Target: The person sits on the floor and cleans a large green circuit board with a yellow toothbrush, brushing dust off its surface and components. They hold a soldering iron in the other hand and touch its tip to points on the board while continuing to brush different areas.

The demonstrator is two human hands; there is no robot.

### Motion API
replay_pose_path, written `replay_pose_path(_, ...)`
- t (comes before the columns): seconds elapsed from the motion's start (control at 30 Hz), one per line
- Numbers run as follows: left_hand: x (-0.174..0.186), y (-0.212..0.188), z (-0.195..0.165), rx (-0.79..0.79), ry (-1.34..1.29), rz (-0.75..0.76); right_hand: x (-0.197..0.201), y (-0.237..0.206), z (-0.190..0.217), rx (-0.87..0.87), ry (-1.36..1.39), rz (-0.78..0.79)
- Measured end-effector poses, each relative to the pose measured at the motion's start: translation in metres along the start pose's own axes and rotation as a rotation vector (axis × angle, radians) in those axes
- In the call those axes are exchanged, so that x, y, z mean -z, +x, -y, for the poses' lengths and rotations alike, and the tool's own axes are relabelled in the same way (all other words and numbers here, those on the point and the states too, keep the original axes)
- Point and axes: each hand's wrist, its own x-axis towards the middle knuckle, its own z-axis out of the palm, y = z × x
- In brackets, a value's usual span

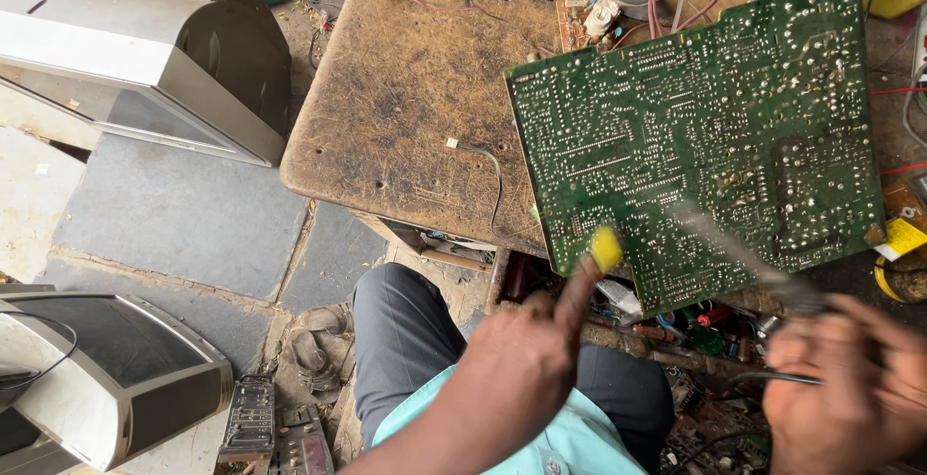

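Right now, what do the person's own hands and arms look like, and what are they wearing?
Both hands are bare, with no gloves. The left hand has a yellow cap or tape over the tip of one raised finger. The right hand is motion-blurred, so no rings or marks can be made out. No sleeve reaches either wrist; a light turquoise shirt and dark grey trousers show below.

— Is the light good here?
— Even, soft daylight; no hard shadows on the circuit board point(700, 137) beyond the fingertips.
— Any glare?
— A pale sheen on the silver casing point(126, 41), far left of the fingers.
— What is sharp?
— The board's solder points. The right hand point(850, 388) and the tool point(744, 253) rising from its fingers smear with motion blur; the left hand point(517, 369) is softer too.
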Motion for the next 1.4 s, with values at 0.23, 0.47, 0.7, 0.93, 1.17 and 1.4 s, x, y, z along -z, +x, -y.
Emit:
replay_pose_path(0.23,0.038,-0.001,0.001,-0.163,-0.288,0.235,0.006,0.002,0.002,-0.016,0.072,-0.106)
replay_pose_path(0.47,0.025,-0.001,0.035,0.341,-0.898,-0.213,-0.012,0.005,0.008,-0.051,-0.063,0.091)
replay_pose_path(0.7,-0.009,0.008,0.052,0.263,-0.981,-0.457,-0.010,0.010,0.003,-0.078,-0.139,0.141)
replay_pose_path(0.93,-0.016,0.015,0.051,0.232,-1.050,-0.434,-0.008,0.014,0.001,-0.080,-0.218,0.151)
replay_pose_path(1.17,-0.021,0.018,0.052,0.225,-1.117,-0.442,-0.008,0.014,-0.003,-0.085,-0.162,0.175)
replay_pose_path(1.4,-0.026,0.019,0.054,0.231,-1.107,-0.457,-0.008,0.017,-0.001,-0.074,-0.199,0.184)
